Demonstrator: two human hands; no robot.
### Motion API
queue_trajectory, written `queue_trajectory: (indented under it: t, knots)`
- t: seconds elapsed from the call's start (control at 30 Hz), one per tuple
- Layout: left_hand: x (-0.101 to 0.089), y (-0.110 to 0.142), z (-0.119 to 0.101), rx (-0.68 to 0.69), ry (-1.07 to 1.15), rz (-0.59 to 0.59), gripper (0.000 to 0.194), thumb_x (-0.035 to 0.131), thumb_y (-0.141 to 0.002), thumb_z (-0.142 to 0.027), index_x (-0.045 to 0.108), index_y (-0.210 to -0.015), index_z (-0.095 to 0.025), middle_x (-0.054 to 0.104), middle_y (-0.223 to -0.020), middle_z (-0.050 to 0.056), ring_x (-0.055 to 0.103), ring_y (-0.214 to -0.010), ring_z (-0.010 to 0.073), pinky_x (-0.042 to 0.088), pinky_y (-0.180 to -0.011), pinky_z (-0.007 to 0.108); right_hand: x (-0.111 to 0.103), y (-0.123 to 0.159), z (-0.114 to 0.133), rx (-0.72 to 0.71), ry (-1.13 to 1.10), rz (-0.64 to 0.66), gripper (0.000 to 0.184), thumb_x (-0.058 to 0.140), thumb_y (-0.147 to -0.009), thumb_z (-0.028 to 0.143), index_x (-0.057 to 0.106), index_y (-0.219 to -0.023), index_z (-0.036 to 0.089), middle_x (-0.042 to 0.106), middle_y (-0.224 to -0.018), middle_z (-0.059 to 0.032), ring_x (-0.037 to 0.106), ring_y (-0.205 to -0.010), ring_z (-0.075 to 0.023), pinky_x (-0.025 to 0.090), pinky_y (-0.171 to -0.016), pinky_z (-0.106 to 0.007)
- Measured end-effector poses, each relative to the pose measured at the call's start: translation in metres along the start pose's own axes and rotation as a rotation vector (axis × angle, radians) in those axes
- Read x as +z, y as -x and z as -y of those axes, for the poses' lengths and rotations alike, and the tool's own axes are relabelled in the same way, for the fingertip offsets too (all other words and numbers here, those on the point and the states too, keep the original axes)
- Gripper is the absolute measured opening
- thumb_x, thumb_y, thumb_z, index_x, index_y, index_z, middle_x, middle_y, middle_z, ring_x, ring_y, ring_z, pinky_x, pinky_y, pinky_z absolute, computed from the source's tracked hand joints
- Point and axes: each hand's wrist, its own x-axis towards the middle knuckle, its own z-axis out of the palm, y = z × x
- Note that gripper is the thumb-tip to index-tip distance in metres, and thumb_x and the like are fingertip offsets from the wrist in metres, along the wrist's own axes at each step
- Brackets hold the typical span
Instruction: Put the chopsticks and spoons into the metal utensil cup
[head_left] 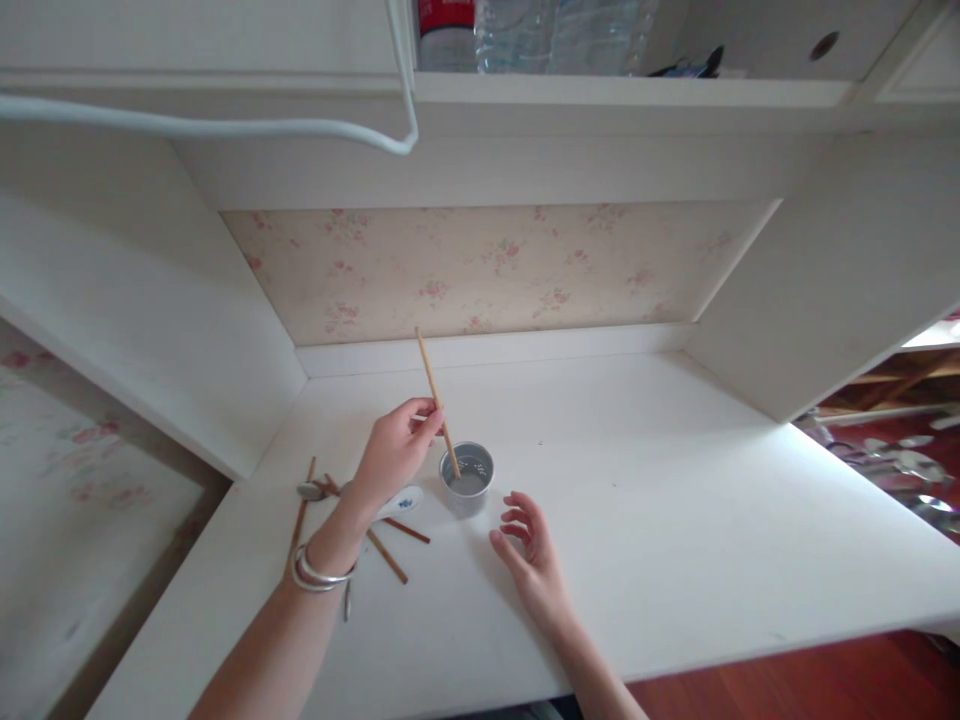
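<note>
My left hand [401,448] pinches a light wooden chopstick [428,370] near its middle. The chopstick leans, its lower end inside a grey metal cup [467,490] with small holes in its wall. To the right of the cup, my right hand [529,550] hovers with curled, parted fingers and nothing in them. Under and beside my left forearm lie several brown chopsticks [388,557], a white spoon with a blue pattern [406,502] and a metal spoon [310,491]. My left wrist and forearm hide parts of these.
A white tabletop [637,500] stretches to the right, bounded by side panels and a floral back wall [487,270]. Overhead, a shelf [630,92] holds plastic bottles [562,35], and a white cable [225,125] hangs at upper left. Past the right edge are metal utensils [900,465].
</note>
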Motion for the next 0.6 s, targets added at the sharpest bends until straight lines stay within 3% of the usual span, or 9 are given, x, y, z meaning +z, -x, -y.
queue_trajectory:
  t: [0.2,0.47,0.6]
  knots:
    - [0.03,-0.009,0.028,0.126,-0.198,0.007,0.028,0.051,-0.089,-0.039,0.068,-0.093,-0.018,0.07,-0.095,0.006,0.066,-0.084,0.0169,0.053,-0.076,0.027,0.001,0.001,0.004,-0.06,0.089,0.046,0.04,0.059,-0.087,0.035,0.046,-0.124,0.027,0.052,-0.124,-0.0085,0.057,-0.101,-0.021,0.052,-0.086,-0.037]
    - [0.044,-0.002,0.051,0.078,-0.142,0.008,0.026,0.053,-0.088,-0.039,0.07,-0.09,-0.019,0.068,-0.097,0.005,0.065,-0.085,0.0156,0.053,-0.073,0.025,-0.001,0.002,0.008,-0.041,0.134,0.079,0.037,0.057,-0.088,0.033,0.045,-0.123,0.028,0.05,-0.122,-0.0074,0.057,-0.101,-0.02,0.051,-0.086,-0.035]
    - [0.046,0.0,0.056,0.108,-0.175,0.049,0.027,0.052,-0.089,-0.039,0.071,-0.088,-0.02,0.069,-0.097,0.004,0.065,-0.089,0.0152,0.052,-0.082,0.026,-0.001,0.001,0.009,-0.035,0.133,0.081,0.037,0.057,-0.088,0.032,0.045,-0.122,0.028,0.051,-0.119,-0.0071,0.057,-0.099,-0.0193,0.052,-0.085,-0.034]
